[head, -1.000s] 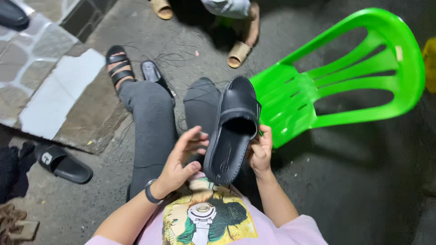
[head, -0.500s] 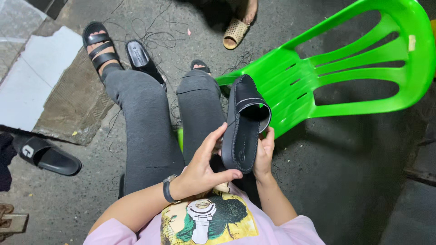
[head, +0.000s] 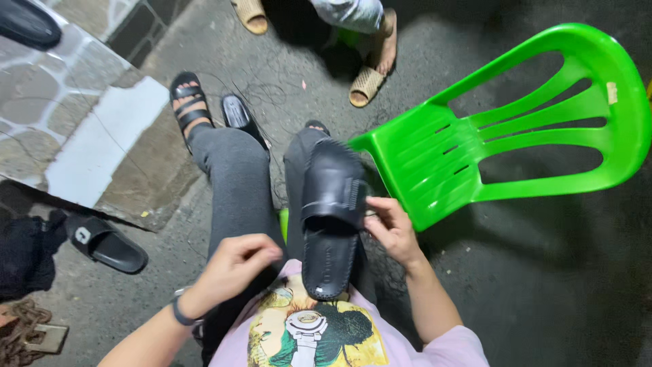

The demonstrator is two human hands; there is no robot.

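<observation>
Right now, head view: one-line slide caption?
Seated person's right hand pinches the strap edge of a black slide sandal on their lap; left hand hovers beside it.

The person wears a pale pink short-sleeved shirt (head: 435,350) with a printed figure in yellow, green and white across the chest. A dark band (head: 180,314) circles the wrist behind the left hand (head: 234,266); the right hand (head: 394,228) and its forearm are bare, the sleeve ending near the elbow. Both legs are in close-fitting dark grey trousers (head: 234,183). On the far left foot sits a black strapped sandal (head: 188,102) with open toes
</observation>
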